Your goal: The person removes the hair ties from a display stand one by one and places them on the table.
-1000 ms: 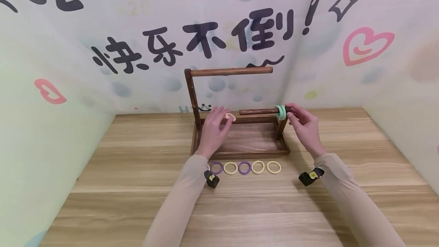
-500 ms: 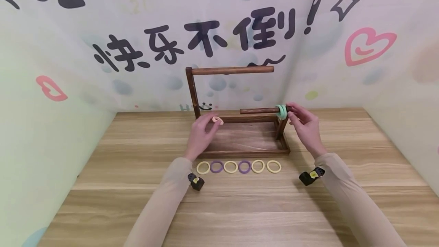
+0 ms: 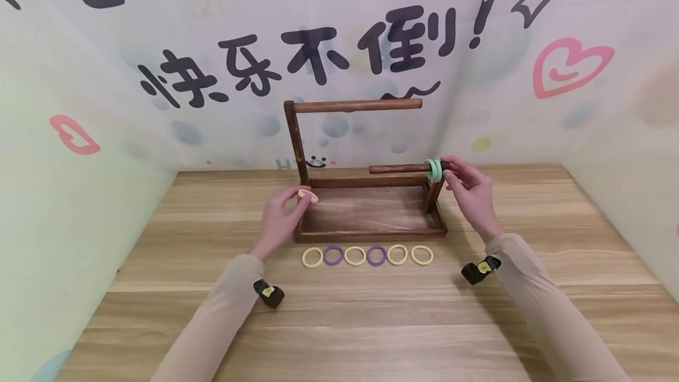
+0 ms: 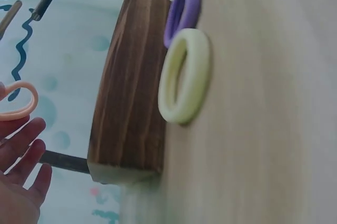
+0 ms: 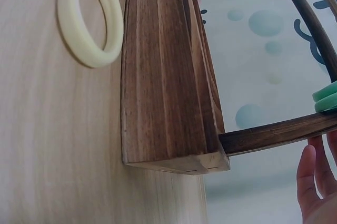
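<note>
My left hand (image 3: pixel 280 217) pinches a peach hair tie (image 3: pixel 307 196) between thumb and fingertips, at the left end of the dark wooden stand (image 3: pixel 371 234). In the left wrist view the peach hair tie (image 4: pixel 32 100) appears as a loop above spread lower fingers. My right hand (image 3: pixel 472 193) grips the top of the stand's short right post, thumb and forefinger on either side. Right beside those fingers, green hair ties (image 3: pixel 435 170) hang on the lower peg (image 3: pixel 398 168). Only part of the right hand (image 5: pixel 318 182) shows in the right wrist view.
Before the stand lies a row of yellow hair ties (image 3: pixel 422 255) and purple hair ties (image 3: pixel 377 256) on the wood-grain table (image 3: pixel 371 323). A longer upper bar (image 3: pixel 358 105) juts rightward from the tall left post (image 3: pixel 297 140). A printed backdrop (image 3: pixel 239 140) stands behind.
My left hand has moved left and slightly down with the peach hair tie, from over the stand's middle to its left end. My right hand has stayed at the right post.
</note>
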A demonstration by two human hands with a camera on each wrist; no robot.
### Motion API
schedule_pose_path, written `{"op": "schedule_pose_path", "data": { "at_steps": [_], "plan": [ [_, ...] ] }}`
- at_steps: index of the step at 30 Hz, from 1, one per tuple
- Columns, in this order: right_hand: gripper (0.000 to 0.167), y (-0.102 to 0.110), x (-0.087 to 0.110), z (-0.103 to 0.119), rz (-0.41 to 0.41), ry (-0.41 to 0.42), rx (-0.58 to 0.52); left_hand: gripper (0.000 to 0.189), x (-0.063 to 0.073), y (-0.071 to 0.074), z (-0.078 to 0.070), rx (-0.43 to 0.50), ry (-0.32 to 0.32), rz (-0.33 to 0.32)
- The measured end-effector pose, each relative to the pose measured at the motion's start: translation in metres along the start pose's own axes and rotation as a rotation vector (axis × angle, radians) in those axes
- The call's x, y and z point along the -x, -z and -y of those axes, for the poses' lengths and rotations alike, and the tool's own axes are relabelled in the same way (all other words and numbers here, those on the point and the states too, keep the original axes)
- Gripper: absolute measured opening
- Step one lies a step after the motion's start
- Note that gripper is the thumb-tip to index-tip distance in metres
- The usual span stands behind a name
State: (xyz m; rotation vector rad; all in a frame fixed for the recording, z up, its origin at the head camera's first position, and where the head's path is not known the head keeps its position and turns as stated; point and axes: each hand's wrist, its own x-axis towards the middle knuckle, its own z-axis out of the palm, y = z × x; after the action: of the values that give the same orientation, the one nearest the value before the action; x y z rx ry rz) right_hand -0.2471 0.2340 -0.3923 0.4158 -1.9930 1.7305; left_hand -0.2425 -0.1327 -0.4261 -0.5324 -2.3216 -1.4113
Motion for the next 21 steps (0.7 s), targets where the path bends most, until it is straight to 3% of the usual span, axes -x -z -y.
{"op": "schedule_pose_path", "data": {
  "at_steps": [5, 11, 21],
  "plan": [
    [0.029, -0.001, 0.0, 0.005, 0.004, 0.011, 0.0, 0.019, 0.012, 0.01, 0.005, 0.02, 0.013, 0.025],
    [0.028, -0.002, 0.0, 0.005, 0.003, 0.01, 0.009, 0.025, 0.025, 0.024, 0.014, 0.077, 0.124, 0.088],
    [0.028, -0.001, 0.0, 0.004, 0.003, 0.001, -0.002, 0.03, 0.042, 0.048, 0.025, 0.121, 0.238, 0.201]
  ]
}}
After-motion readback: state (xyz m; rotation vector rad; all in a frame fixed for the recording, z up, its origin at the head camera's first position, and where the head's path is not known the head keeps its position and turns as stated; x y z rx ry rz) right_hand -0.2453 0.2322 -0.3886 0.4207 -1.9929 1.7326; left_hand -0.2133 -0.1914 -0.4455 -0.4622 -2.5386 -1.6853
